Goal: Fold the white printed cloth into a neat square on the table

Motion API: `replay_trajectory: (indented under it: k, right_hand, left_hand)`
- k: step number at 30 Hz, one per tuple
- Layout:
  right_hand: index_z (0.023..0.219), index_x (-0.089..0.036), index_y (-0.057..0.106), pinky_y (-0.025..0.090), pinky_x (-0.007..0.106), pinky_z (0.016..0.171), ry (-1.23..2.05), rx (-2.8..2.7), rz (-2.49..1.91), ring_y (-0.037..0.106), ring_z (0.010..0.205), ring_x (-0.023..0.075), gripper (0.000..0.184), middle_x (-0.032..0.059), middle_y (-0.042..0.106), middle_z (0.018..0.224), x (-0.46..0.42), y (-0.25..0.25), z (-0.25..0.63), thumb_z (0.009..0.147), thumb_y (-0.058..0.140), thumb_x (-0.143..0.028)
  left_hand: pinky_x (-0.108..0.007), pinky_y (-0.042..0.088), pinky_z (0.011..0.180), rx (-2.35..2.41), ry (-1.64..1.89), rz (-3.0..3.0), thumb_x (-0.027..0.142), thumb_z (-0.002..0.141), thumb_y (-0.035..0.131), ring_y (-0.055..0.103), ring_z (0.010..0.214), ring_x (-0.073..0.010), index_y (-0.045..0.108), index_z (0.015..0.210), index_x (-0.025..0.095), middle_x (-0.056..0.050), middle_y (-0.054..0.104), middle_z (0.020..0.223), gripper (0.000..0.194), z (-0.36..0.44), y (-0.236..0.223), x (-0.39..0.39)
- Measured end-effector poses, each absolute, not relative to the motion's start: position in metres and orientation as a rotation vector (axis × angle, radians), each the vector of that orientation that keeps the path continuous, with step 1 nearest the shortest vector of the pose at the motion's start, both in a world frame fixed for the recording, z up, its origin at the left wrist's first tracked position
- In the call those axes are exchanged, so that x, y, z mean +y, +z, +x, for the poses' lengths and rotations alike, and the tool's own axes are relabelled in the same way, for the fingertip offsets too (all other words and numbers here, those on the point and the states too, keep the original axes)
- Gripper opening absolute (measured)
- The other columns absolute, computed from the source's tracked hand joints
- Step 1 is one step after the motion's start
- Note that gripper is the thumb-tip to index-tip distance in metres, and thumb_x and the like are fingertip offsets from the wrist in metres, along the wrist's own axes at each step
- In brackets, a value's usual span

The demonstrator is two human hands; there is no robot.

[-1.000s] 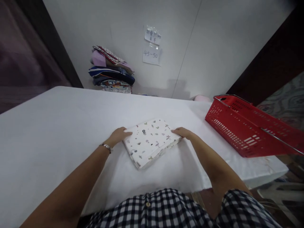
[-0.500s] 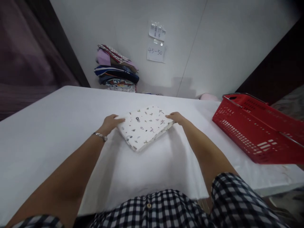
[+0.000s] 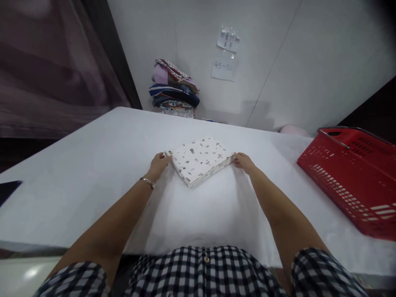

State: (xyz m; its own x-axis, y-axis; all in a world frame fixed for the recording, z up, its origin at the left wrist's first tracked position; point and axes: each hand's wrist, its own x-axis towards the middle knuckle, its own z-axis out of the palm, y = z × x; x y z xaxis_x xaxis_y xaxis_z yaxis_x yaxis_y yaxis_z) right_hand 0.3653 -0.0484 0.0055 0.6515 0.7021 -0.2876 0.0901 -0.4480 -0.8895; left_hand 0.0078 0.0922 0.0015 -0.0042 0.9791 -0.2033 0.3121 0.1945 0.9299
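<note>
A folded white cloth with a small scattered print lies at an angle on the white table, its layered edge facing me. My left hand pinches the cloth's left corner, thumb on top. At the opposite corner, my right hand closes on the edge, with some of its fingers tucked out of sight. Both arms reach forward, one on either side of the cloth.
A red plastic basket with metal handles stands on the table at right. Folded fabrics are piled by the back wall, left of two paper notes. A pink item shows behind the far edge.
The view has turned left, so things appear farther right. The cloth looks lower and flatter on the table, and both hands stay at its corners.
</note>
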Motion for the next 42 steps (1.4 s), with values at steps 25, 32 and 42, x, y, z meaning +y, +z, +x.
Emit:
replay_trajectory:
  k: [25,32,42]
  right_hand:
    - [0.111,-0.021,0.064,0.035,0.042,0.099,-0.016,-2.004,-1.624,0.041,0.124,0.0273,0.029,0.0098,0.052,0.132,-0.087,-0.015,0.193,0.083,0.055,-0.020]
    - [0.109,-0.022,0.064,0.029,0.044,0.101,-0.008,-1.901,-1.614,0.038,0.128,0.0252,0.024,0.0072,0.058,0.127,-0.081,-0.026,0.191,0.089,0.051,-0.023]
    - [0.090,-0.023,0.068,0.042,0.031,0.080,0.093,-1.744,-1.777,0.054,0.089,0.0205,0.022,0.0046,0.066,0.090,-0.113,-0.029,0.190,0.088,0.046,-0.020]
  left_hand:
    - [-0.027,0.042,0.068,1.314,0.627,2.176,0.025,0.082,0.051,0.060,0.084,-0.0167,0.070,0.081,0.024,-0.001,0.066,0.089,0.019,0.022,-0.014,-0.060]
    - [-0.028,0.044,0.071,1.310,0.727,2.163,0.022,0.082,0.054,0.059,0.085,-0.0168,0.070,0.081,0.024,-0.001,0.065,0.088,0.016,0.023,-0.016,-0.062]
    - [-0.033,0.045,0.084,1.386,0.929,2.195,0.019,0.080,0.057,0.054,0.098,-0.0213,0.065,0.091,0.022,-0.005,0.062,0.096,0.015,0.023,-0.020,-0.056]
